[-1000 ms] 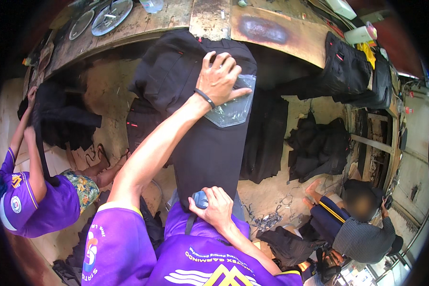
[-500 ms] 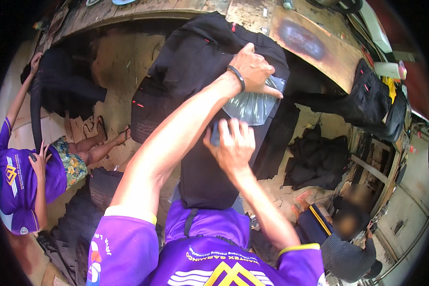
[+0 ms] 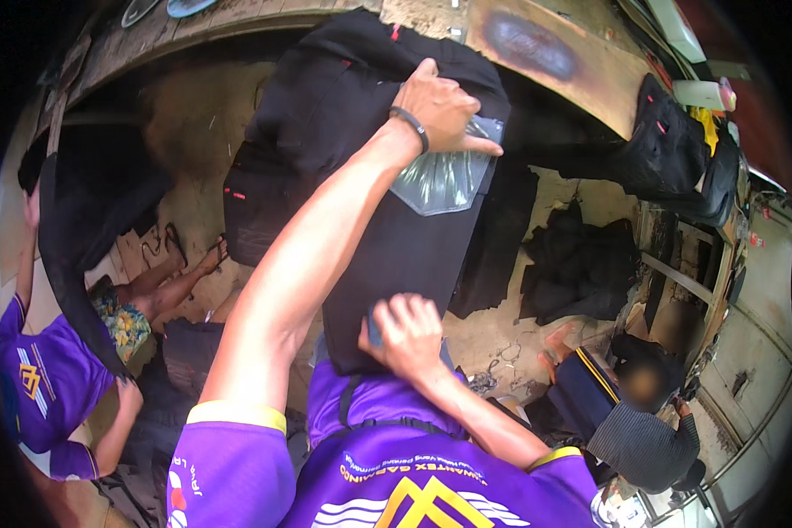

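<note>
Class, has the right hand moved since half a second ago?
Yes: the right hand has moved toward the person's body, away from the scorched board.

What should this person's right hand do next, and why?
Probably slide the right hand up the black cloth toward the clear, pocket-shaped plastic piece: its small blue object is near the cloth's lower end, while the left hand rests on the plastic, seemingly steadying it.

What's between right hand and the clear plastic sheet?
Only a bare stretch of black cloth between the right hand and the plastic sheet, per the head view.
</note>
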Demonstrator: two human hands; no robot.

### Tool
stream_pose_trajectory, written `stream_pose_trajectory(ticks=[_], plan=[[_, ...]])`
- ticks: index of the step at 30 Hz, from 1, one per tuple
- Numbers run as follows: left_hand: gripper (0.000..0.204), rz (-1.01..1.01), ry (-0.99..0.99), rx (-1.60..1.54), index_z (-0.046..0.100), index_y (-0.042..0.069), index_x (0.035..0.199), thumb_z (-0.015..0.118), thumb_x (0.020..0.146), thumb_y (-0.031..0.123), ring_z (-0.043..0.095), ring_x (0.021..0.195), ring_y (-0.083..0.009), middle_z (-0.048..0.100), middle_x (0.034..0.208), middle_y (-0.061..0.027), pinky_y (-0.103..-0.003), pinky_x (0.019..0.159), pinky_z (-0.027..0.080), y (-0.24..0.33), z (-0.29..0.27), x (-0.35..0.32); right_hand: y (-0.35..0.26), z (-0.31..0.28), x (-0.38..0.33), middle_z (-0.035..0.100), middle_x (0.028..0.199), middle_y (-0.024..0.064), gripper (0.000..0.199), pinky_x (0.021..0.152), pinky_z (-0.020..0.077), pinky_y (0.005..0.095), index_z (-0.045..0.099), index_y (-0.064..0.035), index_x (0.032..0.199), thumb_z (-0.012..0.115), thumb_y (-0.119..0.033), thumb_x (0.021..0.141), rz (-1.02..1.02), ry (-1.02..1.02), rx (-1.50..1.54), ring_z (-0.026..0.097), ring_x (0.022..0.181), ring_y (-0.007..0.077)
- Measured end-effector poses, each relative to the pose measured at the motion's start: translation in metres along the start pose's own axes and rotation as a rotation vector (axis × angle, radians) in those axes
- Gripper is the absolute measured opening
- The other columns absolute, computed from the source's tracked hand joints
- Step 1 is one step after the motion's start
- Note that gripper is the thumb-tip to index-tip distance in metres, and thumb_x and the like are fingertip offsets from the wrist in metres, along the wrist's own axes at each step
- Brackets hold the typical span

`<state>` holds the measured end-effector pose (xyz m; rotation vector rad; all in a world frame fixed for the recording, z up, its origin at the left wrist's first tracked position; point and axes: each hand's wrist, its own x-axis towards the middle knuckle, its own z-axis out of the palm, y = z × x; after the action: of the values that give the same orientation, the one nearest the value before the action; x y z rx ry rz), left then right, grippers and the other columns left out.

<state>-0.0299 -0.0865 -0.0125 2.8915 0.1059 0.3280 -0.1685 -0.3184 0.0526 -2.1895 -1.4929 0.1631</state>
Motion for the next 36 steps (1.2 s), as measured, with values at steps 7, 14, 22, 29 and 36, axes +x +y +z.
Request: stream_pose_trajectory(ticks=[7, 14, 22, 29, 36], plan=[[0.082, -0.013, -0.045, 0.044, 0.081, 0.012, 0.076, 0.063, 0.079, 0.092, 0.072, 0.071, -0.0228, 0.075, 0.072, -0.0089, -0.043, 0.08, 0.042, 0.0, 0.0, 0.003, 0.039, 0.025, -0.03, 0.059, 0.086, 0.0084, 0.03, 0.072, 0.0494, 0.044, 0.065, -0.0098, 0.09, 0.085, -0.027, 0.075, 0.141, 0.071, -0.099, 0.061, 0.083, 0.0299], [0.082, -0.014, -0.033, 0.064, 0.081, 0.012, 0.075, 0.063, 0.08, 0.092, 0.072, 0.069, -0.0241, 0.076, 0.073, -0.0111, -0.042, 0.079, 0.042, 0.001, -0.002, 0.003, 0.036, -0.034, 0.032, 0.06, 0.084, 0.01, 0.032, 0.069, 0.0473, 0.0432, 0.065, -0.0097, 0.087, 0.083, -0.031, 0.073, 0.125, -0.105, -0.047, 0.061, 0.08, 0.0288], [0.084, -0.004, -0.006, 0.12, 0.083, 0.014, 0.081, 0.059, 0.08, 0.095, 0.073, 0.073, -0.0242, 0.077, 0.076, -0.0098, -0.042, 0.081, 0.041, 0.0, -0.003, 0.008, -0.003, 0.008, -0.089, 0.065, 0.102, 0.0107, 0.034, 0.076, 0.0539, 0.0428, 0.069, -0.0082, 0.097, 0.087, -0.029, 0.076, 0.349, 0.078, 0.188, 0.066, 0.089, 0.0311], [0.078, -0.083, 0.432, 0.276, 0.072, 0.012, 0.116, 0.066, 0.086, 0.085, 0.062, 0.118, -0.0261, 0.071, 0.124, -0.0139, -0.048, 0.099, 0.039, 0.003, -0.008, -0.013, -0.04, 0.02, -0.22, 0.073, 0.111, 0.0123, 0.042, 0.09, 0.0533, 0.0345, 0.075, 0.0009, 0.113, 0.081, -0.031, 0.087, 1.289, 0.002, 1.408, 0.068, 0.102, 0.0163], [0.107, -0.994, 0.253, -0.264, 0.027, 0.002, 0.169, 0.057, 0.098, 0.076, 0.05, 0.148, -0.047, 0.053, 0.157, -0.0309, -0.06, 0.117, 0.042, -0.007, 0.011, -0.149, -0.089, 0.017, -0.335, 0.078, 0.089, 0.0115, 0.038, 0.079, 0.0556, 0.0373, 0.077, -0.0015, 0.111, 0.081, -0.033, 0.09, 1.164, -0.268, 0.915, 0.069, 0.081, 0.0183]])
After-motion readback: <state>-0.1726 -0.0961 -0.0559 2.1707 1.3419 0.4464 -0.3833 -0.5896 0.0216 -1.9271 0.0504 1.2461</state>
